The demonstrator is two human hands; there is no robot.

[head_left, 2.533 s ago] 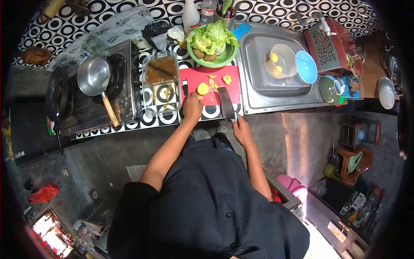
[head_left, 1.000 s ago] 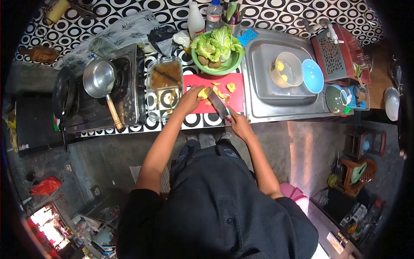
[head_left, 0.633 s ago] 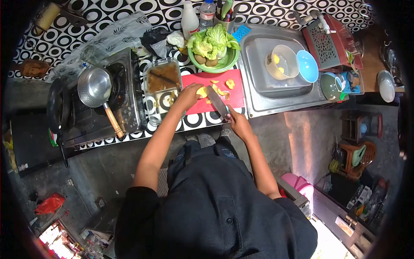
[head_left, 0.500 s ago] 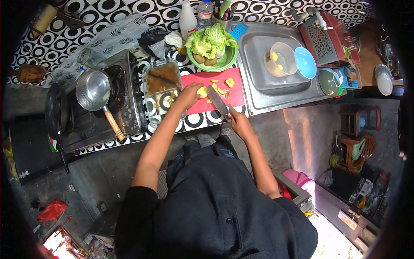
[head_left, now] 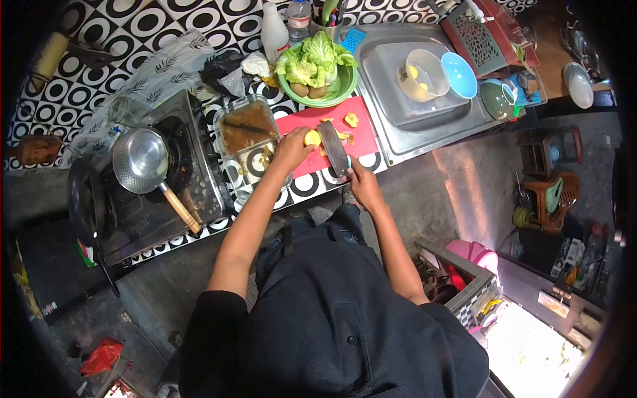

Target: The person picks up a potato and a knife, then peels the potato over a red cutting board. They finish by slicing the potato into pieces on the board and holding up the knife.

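A yellow vegetable piece [head_left: 312, 138] is gripped by my left hand [head_left: 292, 151] above the left part of the red cutting board [head_left: 302, 166]. My right hand [head_left: 365, 186] is closed round the handle of a broad-bladed knife [head_left: 334, 147]. The blade lies over the board, just right of the yellow piece, its tip pointing away from me. Yellow peelings [head_left: 346, 137] are scattered beside and behind the blade, and another yellow piece [head_left: 351, 120] rests near the board's back right.
Behind the board stands a green bowl [head_left: 345, 90] of leafy greens. Left are a glass container [head_left: 248, 125] of brown liquid and a stove with a metal saucepan [head_left: 141, 159]. A sink [head_left: 398, 142] with a clear bowl [head_left: 423, 75] and blue bowl [head_left: 459, 75] lies right.
The view has shifted and turned slightly. The knife blade now stands more upright in view, and the yellow piece shows more clearly in my left fingers.
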